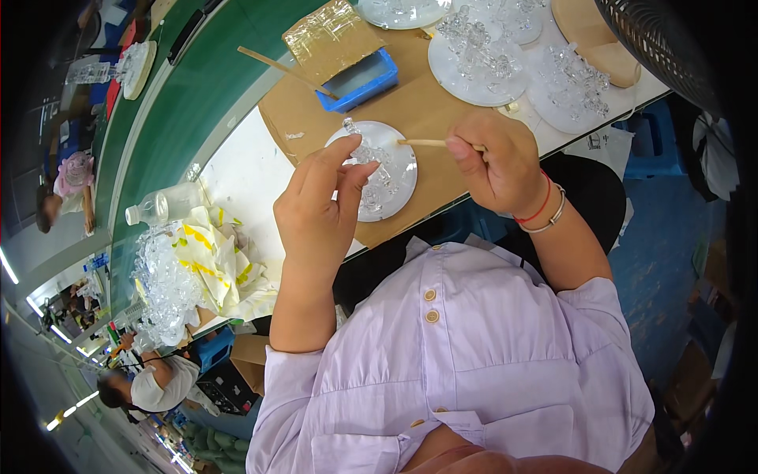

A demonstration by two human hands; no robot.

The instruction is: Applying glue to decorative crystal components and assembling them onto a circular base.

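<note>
A round white plate (401, 175) lies in front of me with several small clear, glassy-looking pieces (384, 183) on it. Over its left side, my left hand (320, 189) curls its thumb and index finger around a clear piece (348, 125), whose knobbed end sticks out past the index fingertip. How much of that piece the fingers cover is hard to make out. My right hand (497, 162) is closed around a thin, light wooden stick (426, 143). The stick points left, its darker tip above the plate's right edge.
Beyond the plate, a blue tray (359, 93) stands beside a tape-covered cardboard box (332, 35), a wooden strip (280, 67) leaning across. More white plates (489, 96) with clear pieces fill the far right, near a fan (659, 47). Left are a clear bottle (164, 205) and a yellow-stained cloth (217, 265).
</note>
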